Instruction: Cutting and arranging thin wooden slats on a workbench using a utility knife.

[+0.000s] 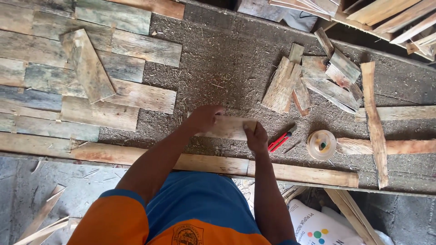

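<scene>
A short pale wooden plank (228, 127) is held flat over the sawdust-covered bench between both hands. My left hand (204, 118) grips its left end from above. My right hand (256, 137) closes on its right end, fingers curled over the edge. The middle of the plank shows between the hands. Weathered planks (91, 81) fitted edge to edge cover the left part of the bench, with one loose board (88, 66) lying tilted on top of them.
A red-handled tool (280, 141) and a round reel of clear tape (321, 144) lie just right of my right hand. A heap of offcuts (313, 81) sits further back. A long upright strip (375, 122) crosses other strips. A long batten (190, 162) borders the bench's near edge.
</scene>
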